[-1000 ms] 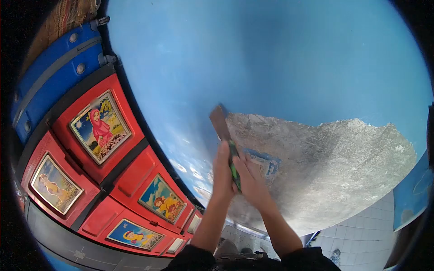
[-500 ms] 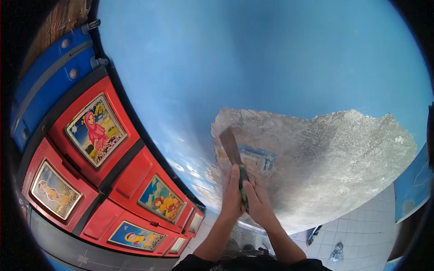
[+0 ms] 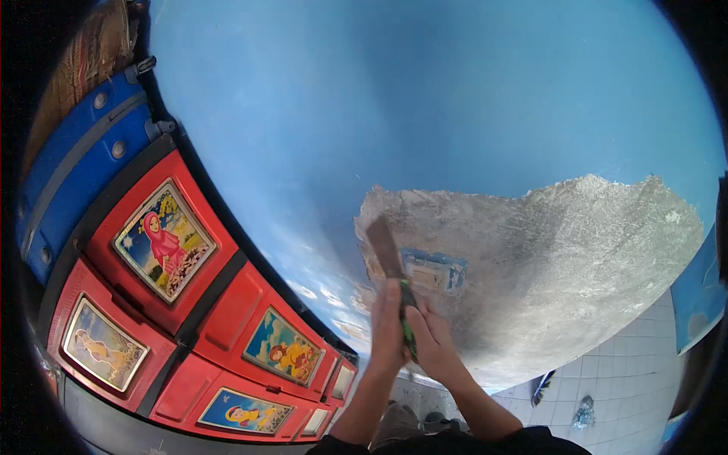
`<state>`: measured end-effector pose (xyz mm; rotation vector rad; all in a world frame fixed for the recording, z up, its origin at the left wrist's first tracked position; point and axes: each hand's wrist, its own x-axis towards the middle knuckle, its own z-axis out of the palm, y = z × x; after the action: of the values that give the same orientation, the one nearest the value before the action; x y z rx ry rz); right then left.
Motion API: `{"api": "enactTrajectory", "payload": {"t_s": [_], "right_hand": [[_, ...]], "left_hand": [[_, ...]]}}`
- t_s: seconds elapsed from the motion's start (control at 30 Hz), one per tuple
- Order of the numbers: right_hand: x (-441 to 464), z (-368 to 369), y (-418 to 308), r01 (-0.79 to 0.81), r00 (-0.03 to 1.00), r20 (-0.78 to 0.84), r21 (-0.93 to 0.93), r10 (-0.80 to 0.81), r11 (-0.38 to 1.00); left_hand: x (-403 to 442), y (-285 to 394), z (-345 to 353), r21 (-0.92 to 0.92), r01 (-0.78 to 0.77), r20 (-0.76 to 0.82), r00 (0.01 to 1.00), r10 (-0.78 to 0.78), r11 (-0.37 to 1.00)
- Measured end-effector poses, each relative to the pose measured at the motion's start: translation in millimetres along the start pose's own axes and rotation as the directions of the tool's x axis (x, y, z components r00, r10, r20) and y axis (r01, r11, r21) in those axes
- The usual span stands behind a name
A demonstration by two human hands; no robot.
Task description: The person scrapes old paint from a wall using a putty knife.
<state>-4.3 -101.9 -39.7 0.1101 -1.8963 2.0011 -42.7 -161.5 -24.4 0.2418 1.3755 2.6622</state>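
A scraper [image 3: 385, 244] with a broad, worn blade and a green and dark handle points up towards the wall. My left hand [image 3: 387, 327] is closed along the left side of its handle. From the right, my right hand [image 3: 431, 334] wraps round the same handle. The blade's tip lies over the left part of a rough grey patch of bare wall [image 3: 531, 265]; whether it touches the surface I cannot tell. Just right of the blade is a small rectangle [image 3: 435, 271] with blue paint left round its border. Blue paint [image 3: 425, 98] surrounds the patch's ragged upper edge.
Red drawers [image 3: 221, 312] with picture panels stand along the wall at left, and a blue case [image 3: 87, 163] with grey trim lies beyond them. On the tiled floor [image 3: 614, 371], a dark brush-like thing [image 3: 542, 387] and a small crumpled item [image 3: 584, 412] lie at lower right.
The head view has shifted slightly, so the drawers appear lower and further right. Both hands keep their hold on the scraper, and its blade stays near the patch's left edge.
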Motion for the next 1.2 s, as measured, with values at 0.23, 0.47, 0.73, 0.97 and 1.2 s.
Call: {"api": "enactTrajectory", "payload": {"t_s": [0.23,0.47,0.73,0.97,1.2], "right_hand": [[32.7,-5.0,-27.4,0.01,0.997,0.072,-0.097,-0.003,0.995],[0.4,-13.9,-20.2,0.005,1.0,0.003,-0.035,-0.005,0.999],[70.3,19.5,-49.0,-0.051,0.968,0.232,-0.2,0.098,0.978],[7.0,-4.2,-22.9,0.194,0.977,-0.043,-0.218,-0.208,0.956],[47.9,0.5,-52.5,-0.279,0.944,0.193,0.03,0.268,0.96]], "left_hand": [[30.0,6.9,8.7,-0.017,-0.089,-0.024,0.996,0.089,0.996],[3.9,-7.4,2.6,0.036,0.004,0.02,1.0,-0.005,0.999],[50.2,47.1,6.7,-0.176,-0.169,0.073,0.98,0.184,0.97],[7.3,6.4,5.5,0.069,0.004,0.136,0.991,-0.013,0.998],[33.5,43.1,23.0,-0.028,-0.104,0.061,0.993,0.105,0.994]]}}
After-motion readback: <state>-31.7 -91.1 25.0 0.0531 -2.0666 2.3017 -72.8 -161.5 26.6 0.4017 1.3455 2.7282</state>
